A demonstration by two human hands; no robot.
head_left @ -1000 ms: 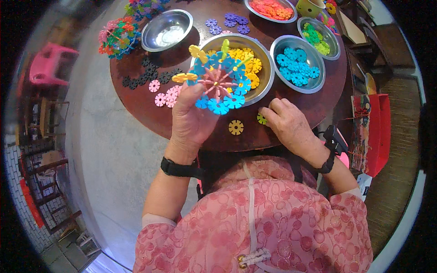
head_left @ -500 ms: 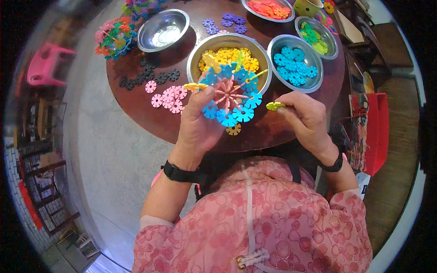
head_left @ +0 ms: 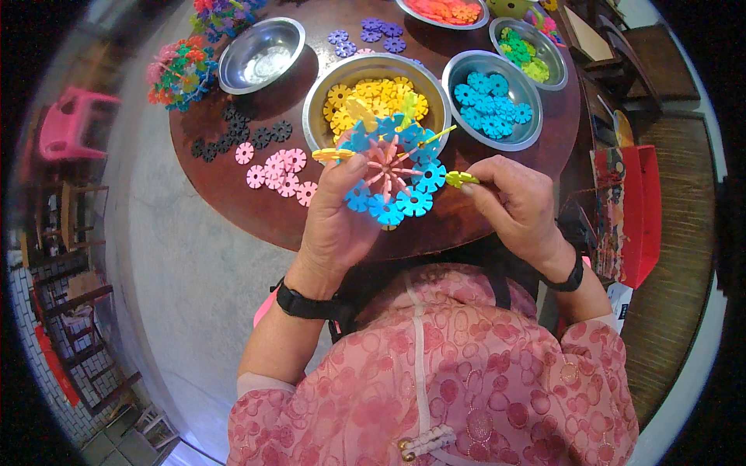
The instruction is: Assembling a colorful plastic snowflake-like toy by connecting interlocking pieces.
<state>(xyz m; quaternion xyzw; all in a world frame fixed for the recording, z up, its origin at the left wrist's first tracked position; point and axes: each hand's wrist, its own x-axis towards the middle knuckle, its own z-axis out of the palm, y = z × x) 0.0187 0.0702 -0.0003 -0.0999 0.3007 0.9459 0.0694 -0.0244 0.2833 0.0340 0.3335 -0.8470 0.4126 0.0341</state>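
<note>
My left hand (head_left: 342,206) grips a flower-shaped assembly of notched plastic discs (head_left: 386,203), holding it above the table's near edge. Pink discs stand at its centre, with a ring of blue ones around them. Yellow and yellow-green pieces stick out from the outer side. Between the thumb and fingers of my right hand (head_left: 513,203) is a yellow-green notched disc (head_left: 461,179), its tip close to the blue ring's right side. Whether the two touch I cannot tell. Behind the assembly a steel bowl (head_left: 309,124) holds yellow discs (head_left: 381,97).
Steel bowls of blue discs (head_left: 489,105), green discs (head_left: 522,50) and orange-red discs (head_left: 447,11) stand at right and back. An empty steel bowl (head_left: 263,56) is at left, beside a multicoloured disc ball (head_left: 183,74). Loose black (head_left: 233,128), pink (head_left: 281,167) and purple discs (head_left: 373,33) lie on the round table.
My right hand has brought the yellow-green disc left, closer to the blue ring. The left hand keeps its grip on the assembly. The view has shifted slightly.
</note>
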